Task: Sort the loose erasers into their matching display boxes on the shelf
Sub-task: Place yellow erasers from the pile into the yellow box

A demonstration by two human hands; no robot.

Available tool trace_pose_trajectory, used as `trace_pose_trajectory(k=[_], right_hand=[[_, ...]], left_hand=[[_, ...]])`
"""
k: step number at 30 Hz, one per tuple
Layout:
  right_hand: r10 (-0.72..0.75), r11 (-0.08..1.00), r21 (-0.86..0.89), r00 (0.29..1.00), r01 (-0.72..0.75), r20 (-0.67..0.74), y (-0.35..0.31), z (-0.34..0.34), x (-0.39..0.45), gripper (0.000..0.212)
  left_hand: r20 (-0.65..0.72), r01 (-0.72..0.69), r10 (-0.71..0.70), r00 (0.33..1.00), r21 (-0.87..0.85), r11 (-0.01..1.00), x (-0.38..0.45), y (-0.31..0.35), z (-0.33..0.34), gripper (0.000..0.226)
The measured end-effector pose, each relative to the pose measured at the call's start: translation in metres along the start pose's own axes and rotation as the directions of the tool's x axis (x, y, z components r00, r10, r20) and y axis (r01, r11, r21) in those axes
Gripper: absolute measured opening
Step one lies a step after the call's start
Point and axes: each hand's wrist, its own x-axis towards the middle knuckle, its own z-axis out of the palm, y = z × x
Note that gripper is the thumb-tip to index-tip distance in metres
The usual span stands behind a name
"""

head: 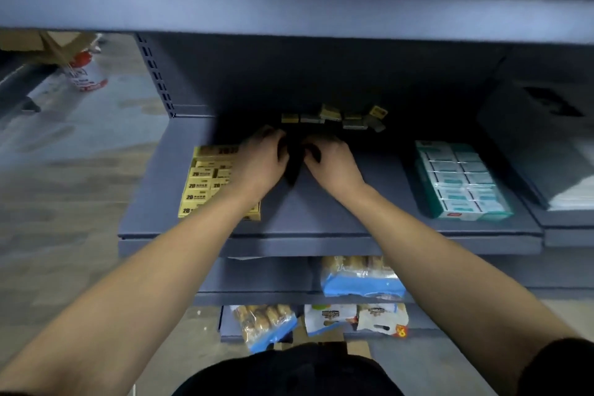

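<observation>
Now, fingers: both sets curled down at the dark back of the shelf, tips nearly meeting; whether they held anything could not be told, shadow hid it.
Left hand [263,157]: lay over the rear corner of the yellow box [209,183].
Right hand [331,161]: sat just beside the left, near the shelf's middle.
Loose erasers [334,117]: a small heap lay just behind the hands, against the back panel, some flat and some tipped on edge.
Boxes: the yellow one stood left with rows of yellow-sleeved erasers; a teal box [463,180] stood well apart on the right.
Handling, as a judgement: erasers looked light, small and firm, their paper sleeves a little slick; pinching one across its short sides would suit, several at once could slip.
Shelf [337,212]: grey, with a lip at the front.
Below: snack bags [363,276] on lower shelves.
</observation>
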Motion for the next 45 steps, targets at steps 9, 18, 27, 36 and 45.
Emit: trace_pose_trajectory(k=[9,18,27,36,45], right_hand=[[0.035,0.983,-0.181,0.986,-0.005,0.162,0.02,0.017,0.032,0.036],[0.148,0.974,-0.201,0.964,-0.103,0.22,0.023,0.043,0.092,0.05],[0.059,0.933,-0.359,0.971,0.029,0.23,0.032,0.044,0.099,0.038],[0.113,0.983,-0.17,0.96,-0.07,0.255,0.017,0.022,0.063,0.026],[-0.081,0.996,0.044,0.997,0.082,-0.021,0.02,-0.009,0.003,0.038]], left_hand=[[0.014,0.001,-0.001,1.0,0.048,0.999,0.019,-0.006,0.01,0.03],[-0.04,0.013,-0.01,0.999,0.056,0.998,0.027,-0.022,0.008,0.029],[-0.05,0.012,-0.009,0.999,0.06,0.998,0.02,-0.028,0.009,0.028],[-0.022,0.018,-0.017,1.0,0.054,0.998,0.012,-0.018,0.003,0.025],[0.039,0.003,-0.003,0.999,-0.002,1.0,-0.004,0.007,0.006,0.037]])
